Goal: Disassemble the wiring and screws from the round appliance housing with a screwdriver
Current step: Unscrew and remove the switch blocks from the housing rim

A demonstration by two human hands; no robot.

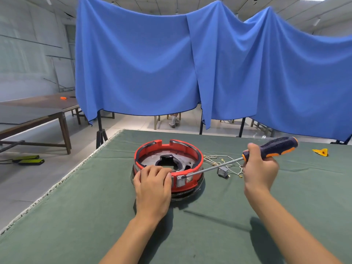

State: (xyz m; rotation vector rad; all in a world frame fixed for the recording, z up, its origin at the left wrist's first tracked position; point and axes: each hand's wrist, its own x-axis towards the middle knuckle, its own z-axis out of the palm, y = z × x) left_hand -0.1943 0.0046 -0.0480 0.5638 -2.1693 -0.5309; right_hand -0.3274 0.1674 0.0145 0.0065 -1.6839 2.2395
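A round red appliance housing [177, 149] with a metal inner plate stands on the green table cloth [95, 216]. My left hand [153, 187] rests on its near left rim, fingers curled over the edge. My right hand [260, 168] grips a screwdriver [276, 147] with a dark blue and orange handle. Its long metal shaft slants down to the left, and the tip touches a small grey part [181, 181] on the housing's near outer wall. A loose tangle of wires [219, 159] with a small grey block [222, 171] lies on the cloth right of the housing.
A yellow scrap [321, 151] lies at the far right of the table. Blue cloth [171, 63] hangs on stands behind the table. A brown table [38, 111] stands to the left, with the floor between. The cloth's left edge runs diagonally.
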